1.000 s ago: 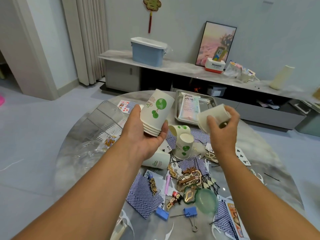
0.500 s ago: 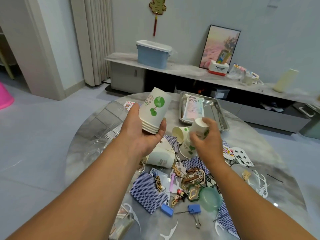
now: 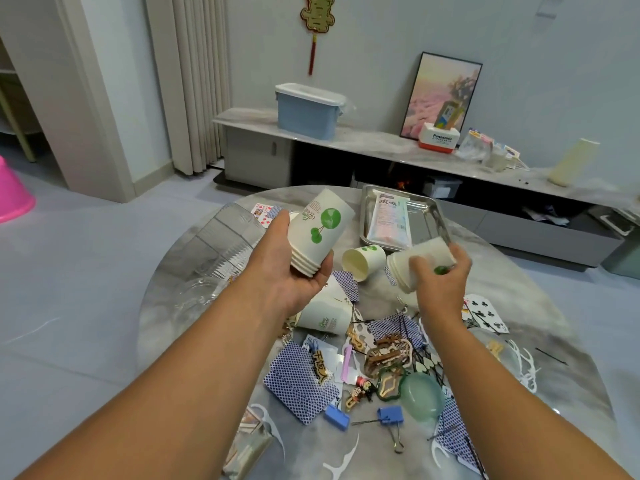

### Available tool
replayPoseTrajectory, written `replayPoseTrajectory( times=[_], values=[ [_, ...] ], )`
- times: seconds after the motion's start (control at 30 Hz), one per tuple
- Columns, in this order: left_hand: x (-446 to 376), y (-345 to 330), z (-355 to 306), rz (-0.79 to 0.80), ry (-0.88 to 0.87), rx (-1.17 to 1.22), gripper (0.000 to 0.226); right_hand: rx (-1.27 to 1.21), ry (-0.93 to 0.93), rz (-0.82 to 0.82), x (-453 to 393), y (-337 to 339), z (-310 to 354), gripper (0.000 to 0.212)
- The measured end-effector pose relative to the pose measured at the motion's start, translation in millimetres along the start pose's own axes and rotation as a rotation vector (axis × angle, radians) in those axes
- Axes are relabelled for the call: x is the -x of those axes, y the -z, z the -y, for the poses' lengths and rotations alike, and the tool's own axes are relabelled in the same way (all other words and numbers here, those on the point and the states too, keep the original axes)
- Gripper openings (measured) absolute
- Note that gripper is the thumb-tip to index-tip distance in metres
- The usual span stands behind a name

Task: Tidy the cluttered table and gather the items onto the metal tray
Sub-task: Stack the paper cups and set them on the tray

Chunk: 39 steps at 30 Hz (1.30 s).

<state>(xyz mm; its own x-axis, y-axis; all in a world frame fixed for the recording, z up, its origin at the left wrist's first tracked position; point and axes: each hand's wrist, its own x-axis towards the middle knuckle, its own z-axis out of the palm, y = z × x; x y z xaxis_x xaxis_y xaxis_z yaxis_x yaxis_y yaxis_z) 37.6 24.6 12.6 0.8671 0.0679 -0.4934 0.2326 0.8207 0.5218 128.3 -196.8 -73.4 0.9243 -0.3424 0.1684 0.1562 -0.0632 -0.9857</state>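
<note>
Cups (image 3: 420, 263) sat gripped in the right hand (image 3: 441, 282), the left hand (image 3: 287, 268) clasped its stack (image 3: 318, 233); nesting them squarely, mouths aligned, looked wisest.

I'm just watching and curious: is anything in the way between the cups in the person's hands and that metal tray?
Nothing visible blocks the path. The left hand holds a cup stack and the right hand holds more cups, all above the table. The metal tray already holds a packet on its left; its right side is bare.
</note>
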Motion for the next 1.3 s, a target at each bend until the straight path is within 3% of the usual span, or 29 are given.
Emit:
replayPoseTrajectory(
  times=[0.1, 0.27, 0.37, 0.47, 0.53, 0.6, 0.7, 0.83, 0.9, 0.97, 1.07, 1.13, 1.2, 1.3],
  values=[
    [1.4, 1.2, 1.0, -0.025, -0.014, -0.055, 0.047, -0.199, -0.055, 0.037, -1.5, -5.5, 32.4, 0.063],
    [6.6, -2.0, 12.9, -0.043, -0.049, -0.158, 0.04, -0.444, -0.067, 0.262, 19.2, -30.3, 88.4, 0.047],
    [8.8, -0.7, 18.0, -0.041, -0.083, -0.214, 0.044, -0.369, 0.022, 0.391, 40.4, -47.6, 102.3, 0.051],
    [12.0, 2.2, 10.1, -0.034, -0.105, -0.192, 0.053, -0.253, 0.111, 0.356, 51.8, -52.4, 100.6, 0.048],
    [15.3, 0.8, 3.2, -0.013, -0.135, -0.188, 0.055, -0.292, 0.084, 0.308, 54.2, -50.8, 100.4, 0.042],
    [17.0, -2.7, 2.4, 0.01, -0.17, -0.264, 0.058, -0.313, 0.051, 0.361, 59.4, -54.7, 98.7, 0.043],
    [16.6, -5.6, 9.2, 0.163, -0.121, -0.313, 0.079, -0.225, 0.073, 0.482, 75.5, -68.2, 90.2, 0.054],
    [10.1, -8.0, 9.5, 0.221, -0.154, -0.47, 0.089, -0.279, 0.004, 0.426, 72.5, -64.1, 89.7, 0.074],
    [3.6, -7.0, 13.1, 0.139, -0.292, -0.64, 0.069, -0.249, 0.025, 0.31, 56.9, -51.0, 90.3, 0.076],
    [-7.8, 4.7, 17.4, 0.031, -0.528, -1.054, 0.051, -0.16, 0.07, 0.202, 40.2, -34.0, 85.0, 0.08],
    [-30.1, 28.0, 33.7, 0.094, -0.676, -1.79, 0.082, 0.004, 0.118, 0.155, 23.3, -5.2, 66.9, 0.095],
    [-41.6, 39.4, 50.2, 0.177, -0.69, -2.155, 0.086, 0.056, 0.106, 0.161, 20.0, 8.1, 52.7, 0.097],
    [-50.4, 45.4, 64.1, 0.205, -0.697, -2.347, 0.079, 0.077, 0.079, 0.164, 17.8, 16.6, 40.7, 0.099],
    [-57.8, 46.8, 72.7, 0.149, -0.684, -2.421, 0.067, 0.086, 0.049, 0.179, 15.7, 23.5, 32.1, 0.101]
  ],
)
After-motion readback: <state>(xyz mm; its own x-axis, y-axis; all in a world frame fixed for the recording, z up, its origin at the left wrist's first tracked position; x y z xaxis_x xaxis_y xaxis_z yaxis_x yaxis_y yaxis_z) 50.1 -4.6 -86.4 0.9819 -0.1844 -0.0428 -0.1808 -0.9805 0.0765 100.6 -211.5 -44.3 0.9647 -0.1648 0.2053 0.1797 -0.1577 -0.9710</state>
